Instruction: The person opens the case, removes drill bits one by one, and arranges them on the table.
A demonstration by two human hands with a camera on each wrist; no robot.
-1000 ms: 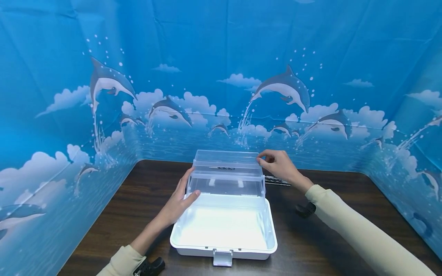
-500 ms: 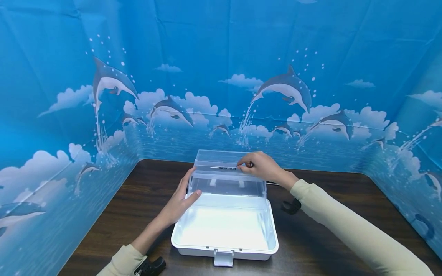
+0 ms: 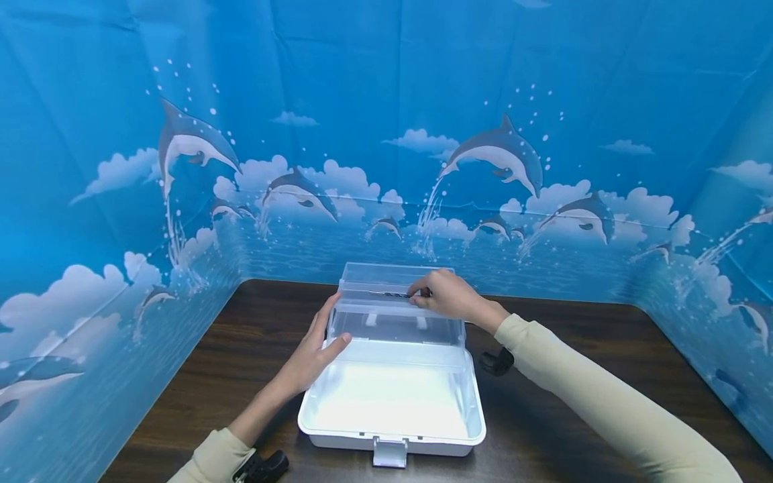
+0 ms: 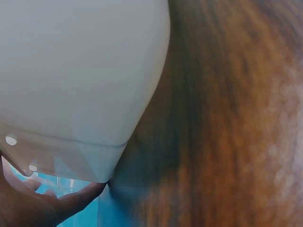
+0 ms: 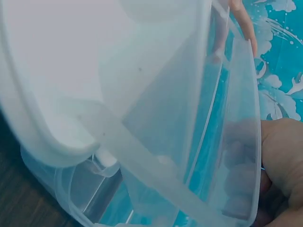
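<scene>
A white storage box (image 3: pixel 392 446) with raised clear trays (image 3: pixel 395 322) stands on the table. My left hand (image 3: pixel 308 359) holds the left side of the clear trays, thumb at the front and fingers along the outer edge. Dark twist drill bits (image 3: pixel 395 294) lie in an upper tray. Over that tray my right hand (image 3: pixel 449 295) bends its fingers and pinches a drill bit, mostly hidden by the fingers. In the right wrist view, the right hand's curled fingers (image 5: pixel 241 175) show through the clear plastic.
The box's lower compartment (image 3: pixel 392 402) lies nearest me, with a clear latch (image 3: pixel 389 452) at its front. Dark wood tabletop (image 3: pixel 561 402) extends around the box. A blue dolphin-print backdrop (image 3: pixel 374 134) rises behind the table.
My right hand has moved left and down from the trays' right end to the drill bits in the upper tray. The left hand keeps its place.
</scene>
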